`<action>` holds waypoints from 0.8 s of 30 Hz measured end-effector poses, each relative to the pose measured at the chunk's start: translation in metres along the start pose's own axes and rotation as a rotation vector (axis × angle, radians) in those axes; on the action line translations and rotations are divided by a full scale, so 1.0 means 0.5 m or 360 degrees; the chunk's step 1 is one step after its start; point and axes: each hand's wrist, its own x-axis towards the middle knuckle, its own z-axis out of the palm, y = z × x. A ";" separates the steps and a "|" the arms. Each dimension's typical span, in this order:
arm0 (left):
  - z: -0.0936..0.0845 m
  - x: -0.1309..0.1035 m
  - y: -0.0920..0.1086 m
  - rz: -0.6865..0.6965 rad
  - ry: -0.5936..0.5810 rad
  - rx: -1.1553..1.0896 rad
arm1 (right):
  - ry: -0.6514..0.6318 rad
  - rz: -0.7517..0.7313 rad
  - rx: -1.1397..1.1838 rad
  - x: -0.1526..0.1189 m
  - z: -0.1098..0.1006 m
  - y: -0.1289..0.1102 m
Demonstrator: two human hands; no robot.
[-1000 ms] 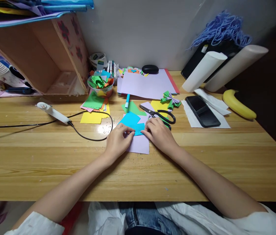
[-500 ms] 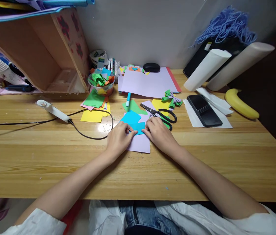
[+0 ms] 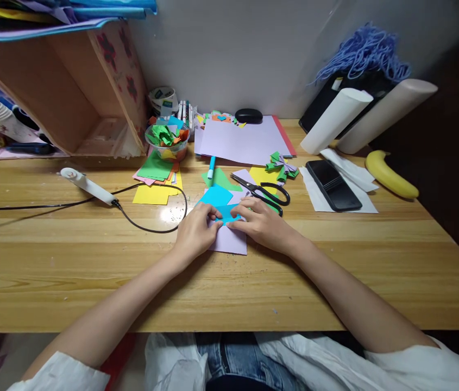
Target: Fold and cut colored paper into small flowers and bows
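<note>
A folded piece of blue paper (image 3: 226,213) lies over a light purple sheet (image 3: 229,242) in front of me. My left hand (image 3: 197,228) pinches the left end of the blue paper between thumb and fingers. On its right end is my right hand (image 3: 259,221), with bent fingers on top and the thumb at the lower edge. Another blue piece (image 3: 218,194) lies flat just behind. Black-handled scissors (image 3: 259,190) rest beyond my right hand, partly over purple and yellow paper. A blue glue stick or marker (image 3: 212,168) lies on a green paper piece (image 3: 224,179).
On the left, a white device (image 3: 86,184) trails a black cable near a stack of coloured paper (image 3: 153,179). A bowl of paper scraps (image 3: 168,142) stands behind. At right are a folded paper flower (image 3: 281,165), a phone (image 3: 332,184) and a banana (image 3: 392,175).
My right hand has shifted slightly left along the blue paper, its thumb moving toward my left thumb. My left hand stays on the paper's left end. The whole view has shifted slightly.
</note>
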 end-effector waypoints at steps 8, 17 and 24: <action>-0.012 0.004 -0.009 0.0125 -0.0098 -0.0082 | -0.0249 0.0076 0.0100 -0.009 -0.014 0.022; -0.018 -0.006 -0.020 0.0512 -0.0161 0.0126 | -0.0176 0.0317 0.0298 -0.005 -0.022 0.016; -0.012 0.000 -0.020 0.0816 -0.0009 0.0405 | -0.0045 0.0302 0.0216 0.000 -0.008 0.011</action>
